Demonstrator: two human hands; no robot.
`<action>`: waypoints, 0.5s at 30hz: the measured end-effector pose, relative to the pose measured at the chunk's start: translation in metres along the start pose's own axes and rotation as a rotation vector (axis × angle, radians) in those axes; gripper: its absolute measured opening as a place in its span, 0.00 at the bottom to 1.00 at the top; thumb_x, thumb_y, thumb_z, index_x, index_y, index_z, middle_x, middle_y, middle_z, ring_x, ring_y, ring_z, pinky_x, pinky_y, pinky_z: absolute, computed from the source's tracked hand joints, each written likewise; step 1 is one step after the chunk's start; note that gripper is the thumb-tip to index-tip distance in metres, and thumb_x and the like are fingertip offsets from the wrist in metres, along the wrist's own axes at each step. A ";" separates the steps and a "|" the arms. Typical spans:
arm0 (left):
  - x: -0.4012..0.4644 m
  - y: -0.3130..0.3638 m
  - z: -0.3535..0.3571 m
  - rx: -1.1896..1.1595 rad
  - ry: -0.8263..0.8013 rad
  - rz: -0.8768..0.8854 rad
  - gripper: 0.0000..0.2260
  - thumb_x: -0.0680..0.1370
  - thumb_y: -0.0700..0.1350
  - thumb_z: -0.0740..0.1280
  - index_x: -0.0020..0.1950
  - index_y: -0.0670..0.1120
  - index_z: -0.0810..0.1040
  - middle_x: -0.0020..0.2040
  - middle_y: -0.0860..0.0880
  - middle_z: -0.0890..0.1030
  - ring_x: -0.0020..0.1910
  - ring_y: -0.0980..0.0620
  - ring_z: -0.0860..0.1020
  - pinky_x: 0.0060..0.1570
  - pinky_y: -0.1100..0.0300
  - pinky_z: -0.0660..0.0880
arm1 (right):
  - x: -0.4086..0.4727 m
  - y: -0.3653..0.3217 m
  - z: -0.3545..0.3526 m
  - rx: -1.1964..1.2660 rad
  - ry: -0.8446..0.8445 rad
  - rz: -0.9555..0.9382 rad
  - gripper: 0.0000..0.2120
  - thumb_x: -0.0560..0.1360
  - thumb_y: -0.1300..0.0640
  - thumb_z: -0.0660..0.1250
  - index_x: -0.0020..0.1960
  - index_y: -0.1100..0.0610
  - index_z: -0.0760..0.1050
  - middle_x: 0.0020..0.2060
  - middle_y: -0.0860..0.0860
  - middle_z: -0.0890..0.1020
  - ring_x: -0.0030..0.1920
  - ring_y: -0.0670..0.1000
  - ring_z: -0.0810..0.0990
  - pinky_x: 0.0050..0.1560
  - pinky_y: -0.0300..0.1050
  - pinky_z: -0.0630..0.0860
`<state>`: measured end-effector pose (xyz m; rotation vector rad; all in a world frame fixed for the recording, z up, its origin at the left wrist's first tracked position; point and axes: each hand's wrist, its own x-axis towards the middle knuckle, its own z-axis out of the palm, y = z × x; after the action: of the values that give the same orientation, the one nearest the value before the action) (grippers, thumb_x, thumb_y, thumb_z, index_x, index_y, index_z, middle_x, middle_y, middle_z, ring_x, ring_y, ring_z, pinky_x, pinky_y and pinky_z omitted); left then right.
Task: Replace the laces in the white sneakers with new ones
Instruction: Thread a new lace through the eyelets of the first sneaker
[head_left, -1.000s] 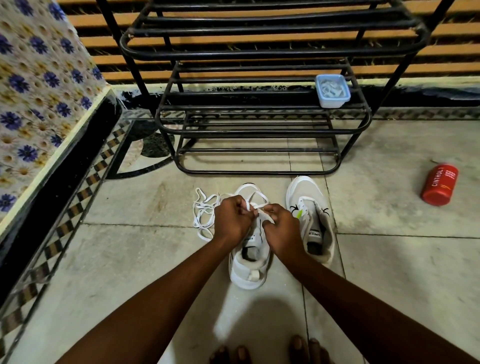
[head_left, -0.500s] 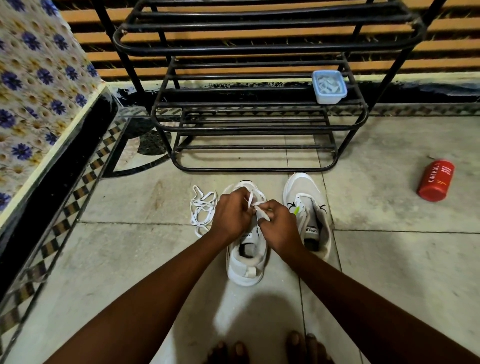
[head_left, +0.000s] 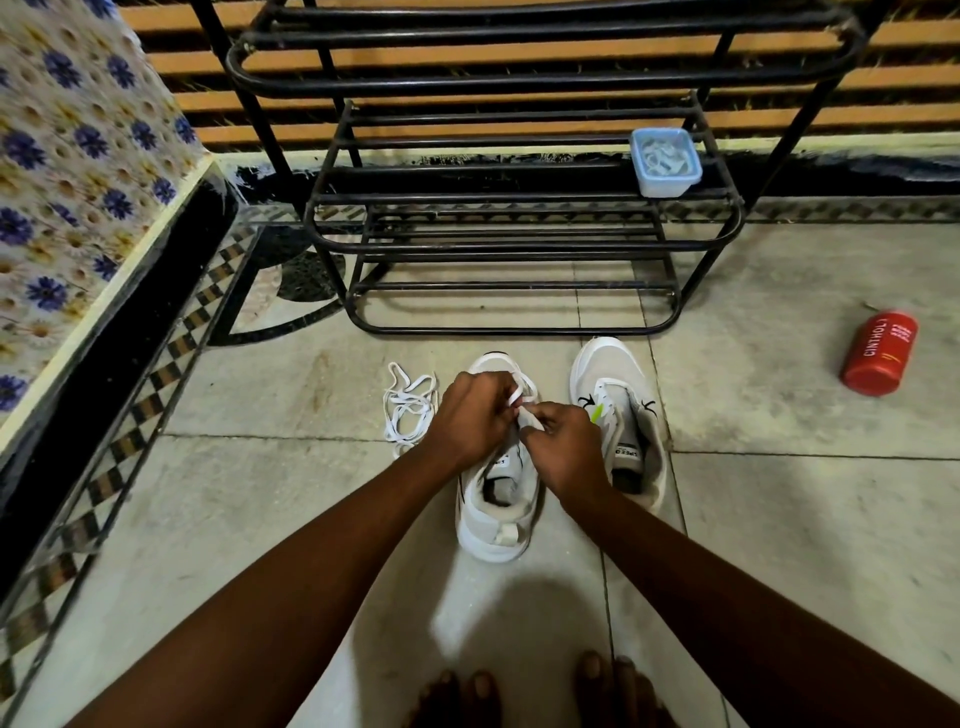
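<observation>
Sneakers sit side by side on the pale, scuffed tile floor (head_left: 270, 519), toes toward a black tubular metal shoe rack (head_left: 519, 244). Over the left sneaker (head_left: 496, 525), a soft white mesh shoe with a padded collar, both hands meet. The left hand (head_left: 470, 415) is curled, pinching a flat white lace (head_left: 521, 391) at the eyelets; the right hand (head_left: 563, 441) is curled too, gripping the same lace just beside it, knuckles touching or nearly so. The right sneaker (head_left: 618, 405) lies just beside, its tongue open, with black markings and a small yellow-green tab near the eyelets. To the left of the laced shoe, a loose white lace (head_left: 408, 408) lies in tangled flat loops on the tile.

On a middle shelf of the rack stands a small square translucent blue plastic box (head_left: 666, 162) with pale bits inside. A red cylindrical can (head_left: 878, 353) lies on its side well apart to the right. Along the left runs a bed (head_left: 78, 171) covered in cloth printed with blue flowers, above a black base and a checkered tile border. Behind the rack are orange horizontal slats. Bare toes (head_left: 597, 680) show at the bottom edge.
</observation>
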<state>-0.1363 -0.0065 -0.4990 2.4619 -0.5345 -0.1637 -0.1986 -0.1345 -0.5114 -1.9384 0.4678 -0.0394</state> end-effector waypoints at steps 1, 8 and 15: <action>0.001 0.001 0.000 0.057 -0.001 0.045 0.03 0.74 0.38 0.70 0.43 0.46 0.79 0.38 0.47 0.82 0.40 0.42 0.79 0.40 0.53 0.74 | 0.000 0.000 -0.001 0.010 -0.002 -0.003 0.16 0.72 0.66 0.69 0.58 0.57 0.85 0.50 0.52 0.87 0.53 0.51 0.85 0.59 0.47 0.79; 0.002 0.001 0.000 0.020 0.040 -0.034 0.07 0.73 0.38 0.70 0.38 0.50 0.79 0.33 0.51 0.80 0.38 0.44 0.79 0.37 0.57 0.70 | 0.000 0.002 -0.002 0.040 -0.003 -0.002 0.14 0.73 0.64 0.69 0.53 0.52 0.86 0.31 0.46 0.82 0.28 0.41 0.70 0.34 0.39 0.69; 0.000 0.000 0.001 -0.008 -0.011 -0.079 0.09 0.73 0.34 0.66 0.42 0.49 0.78 0.36 0.52 0.82 0.42 0.46 0.81 0.42 0.55 0.76 | 0.001 0.004 0.001 0.068 -0.009 0.034 0.15 0.72 0.65 0.68 0.54 0.54 0.86 0.41 0.50 0.88 0.44 0.54 0.85 0.50 0.52 0.81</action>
<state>-0.1366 -0.0066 -0.5001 2.4774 -0.4406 -0.2109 -0.1988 -0.1349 -0.5158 -1.8633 0.4872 -0.0248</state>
